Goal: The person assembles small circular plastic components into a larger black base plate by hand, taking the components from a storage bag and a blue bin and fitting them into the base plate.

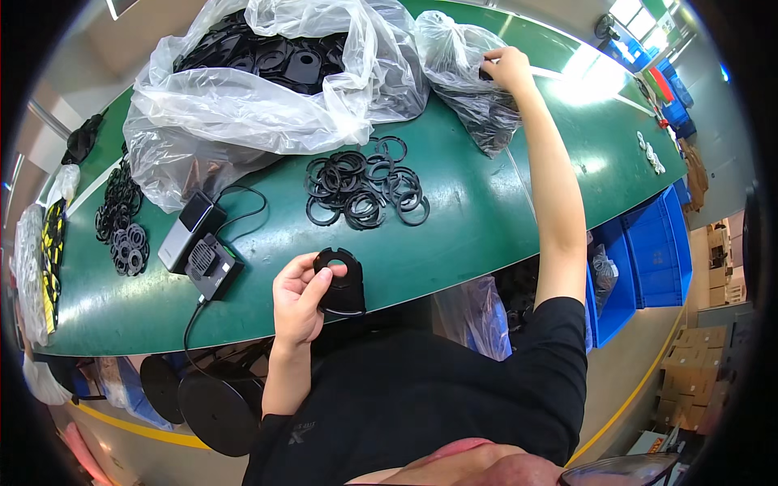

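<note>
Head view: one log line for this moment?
left hand: holds black round plastic part | right hand: reaching into small clear plastic bag | green table

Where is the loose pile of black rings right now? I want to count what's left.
In the head view the pile of black rings lies mid-table on the green table, just below the large clear bag and above the left hand.

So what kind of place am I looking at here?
Most likely a factory assembly bench. A long green worktable carries clear plastic bags of black moulded parts and a loose pile of black plastic rings; blue storage bins and brown cardboard cartons stand on the floor alongside.
</note>
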A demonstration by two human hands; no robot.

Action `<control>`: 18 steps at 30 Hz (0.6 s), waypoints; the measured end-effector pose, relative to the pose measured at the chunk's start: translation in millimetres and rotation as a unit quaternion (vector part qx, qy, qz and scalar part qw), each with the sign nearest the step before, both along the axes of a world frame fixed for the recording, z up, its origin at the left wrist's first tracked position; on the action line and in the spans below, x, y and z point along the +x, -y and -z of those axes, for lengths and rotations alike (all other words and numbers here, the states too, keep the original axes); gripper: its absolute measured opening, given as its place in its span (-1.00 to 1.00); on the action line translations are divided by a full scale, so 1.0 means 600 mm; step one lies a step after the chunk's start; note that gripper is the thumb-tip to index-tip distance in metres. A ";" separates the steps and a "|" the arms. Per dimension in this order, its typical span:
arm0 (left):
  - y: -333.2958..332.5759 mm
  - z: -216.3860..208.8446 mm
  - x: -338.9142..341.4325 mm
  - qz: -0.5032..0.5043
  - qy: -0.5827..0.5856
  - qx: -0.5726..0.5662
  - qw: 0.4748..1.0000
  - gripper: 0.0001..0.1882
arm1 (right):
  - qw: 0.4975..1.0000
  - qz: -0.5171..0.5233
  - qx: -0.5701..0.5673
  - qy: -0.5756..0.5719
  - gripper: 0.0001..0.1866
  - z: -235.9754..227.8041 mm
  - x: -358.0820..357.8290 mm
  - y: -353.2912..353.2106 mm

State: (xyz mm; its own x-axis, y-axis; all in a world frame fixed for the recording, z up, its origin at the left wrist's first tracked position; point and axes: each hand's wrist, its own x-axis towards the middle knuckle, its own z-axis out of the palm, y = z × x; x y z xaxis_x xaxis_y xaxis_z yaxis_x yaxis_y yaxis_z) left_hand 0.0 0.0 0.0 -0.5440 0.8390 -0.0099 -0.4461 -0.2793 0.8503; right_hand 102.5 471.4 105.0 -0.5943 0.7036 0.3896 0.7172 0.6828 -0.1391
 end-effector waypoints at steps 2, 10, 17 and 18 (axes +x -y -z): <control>0.003 -0.004 -0.001 0.004 0.028 0.014 0.999 -0.74 | 0.984 -0.006 -0.059 -0.169 -0.71 -0.002 0.015 0.004; -0.002 -0.006 0.010 -0.009 0.036 -0.016 0.999 -0.76 | 0.832 -0.151 -0.369 -0.387 -0.70 -0.041 0.024 0.217; -0.003 0.001 -0.004 0.039 0.041 -0.016 0.998 -0.70 | 0.879 -0.389 -0.190 -0.200 -0.81 0.018 0.020 0.498; -0.005 -0.009 -0.002 0.044 0.068 -0.015 0.997 -0.68 | 0.867 -0.451 -0.091 -0.193 -0.79 0.033 0.014 0.517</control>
State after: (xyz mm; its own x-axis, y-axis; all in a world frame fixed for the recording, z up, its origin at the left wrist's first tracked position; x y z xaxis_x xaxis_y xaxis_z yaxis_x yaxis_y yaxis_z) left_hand -0.9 3.0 5.7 -0.4609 0.8814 -0.1033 -0.5790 -0.2105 0.7877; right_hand 110.9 161.2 85.1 -0.7845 0.0926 0.6132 -0.2202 0.8827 -0.4151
